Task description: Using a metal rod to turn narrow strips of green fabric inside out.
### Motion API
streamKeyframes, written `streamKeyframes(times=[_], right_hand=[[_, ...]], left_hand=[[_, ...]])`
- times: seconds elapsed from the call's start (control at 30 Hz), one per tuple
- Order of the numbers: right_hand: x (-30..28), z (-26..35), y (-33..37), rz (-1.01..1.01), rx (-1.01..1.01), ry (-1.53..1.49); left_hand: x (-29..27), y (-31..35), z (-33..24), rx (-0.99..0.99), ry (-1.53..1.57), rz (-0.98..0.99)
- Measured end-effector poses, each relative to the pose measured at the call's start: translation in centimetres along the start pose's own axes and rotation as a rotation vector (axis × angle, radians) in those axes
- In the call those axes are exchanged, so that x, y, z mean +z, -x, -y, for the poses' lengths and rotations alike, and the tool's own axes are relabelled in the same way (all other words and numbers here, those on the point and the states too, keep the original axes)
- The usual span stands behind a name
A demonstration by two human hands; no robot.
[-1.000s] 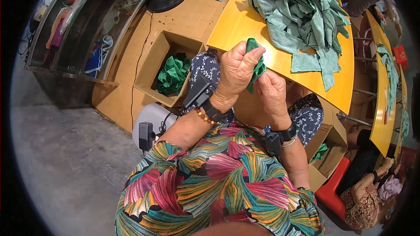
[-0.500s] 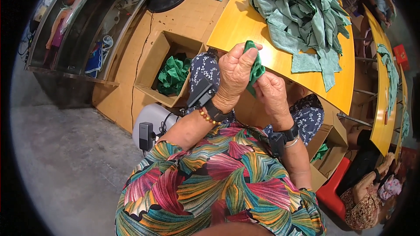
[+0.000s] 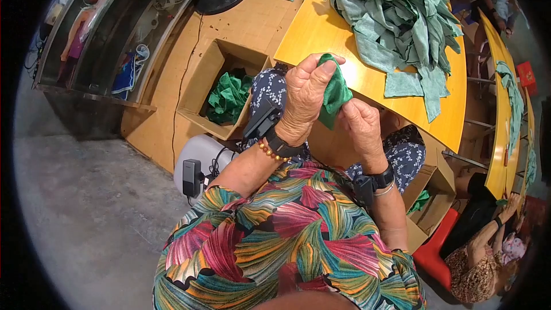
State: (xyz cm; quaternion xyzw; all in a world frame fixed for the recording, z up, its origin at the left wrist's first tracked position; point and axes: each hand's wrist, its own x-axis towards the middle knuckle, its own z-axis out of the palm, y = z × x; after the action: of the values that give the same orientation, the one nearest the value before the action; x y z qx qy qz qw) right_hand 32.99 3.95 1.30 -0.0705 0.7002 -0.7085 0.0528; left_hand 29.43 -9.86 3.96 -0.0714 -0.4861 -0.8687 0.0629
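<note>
Between my two hands, just off the near corner of the yellow table [image 3: 313, 28], is a small piece of dark green fabric [image 3: 335, 93]. My left hand [image 3: 305, 93] is closed around its upper end, thumb pressed on top. At the fabric's right corner my right hand [image 3: 361, 125] pinches the edge with thumb and fingers. The cloth spreads in a small panel from one hand to the other. A large heap of paler green fabric pieces [image 3: 396, 28] lies on the table beyond my hands, some hanging over the front edge.
Left of my knee stands an open cardboard box [image 3: 198, 83] with crumpled green fabric [image 3: 228, 96]. Another box [image 3: 439, 206] sits at my right, near a red stool [image 3: 437, 252]. Glass shelving [image 3: 86, 40] lines the far left. A co-worker [image 3: 482, 258] works at another yellow table [image 3: 500, 155].
The green fabric, bunched and folded before, is now spread wider between my hands. My right hand has shifted slightly right and down; my left keeps its grip. The co-worker's arm has moved up a little.
</note>
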Motion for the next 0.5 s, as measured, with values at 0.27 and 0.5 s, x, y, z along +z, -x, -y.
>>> streamKeyframes(times=[0.27,0.5], right_hand=[[0.9,0.2,-0.5,0.012,0.074,-0.17],[-1.0,0.2,-0.6,0.048,0.061,0.023]], left_hand=[[0.2,0.5,0.6,0.012,-0.081,-0.014],[-1.3,-0.3,-0.4,-0.112,-0.052,0.114]])
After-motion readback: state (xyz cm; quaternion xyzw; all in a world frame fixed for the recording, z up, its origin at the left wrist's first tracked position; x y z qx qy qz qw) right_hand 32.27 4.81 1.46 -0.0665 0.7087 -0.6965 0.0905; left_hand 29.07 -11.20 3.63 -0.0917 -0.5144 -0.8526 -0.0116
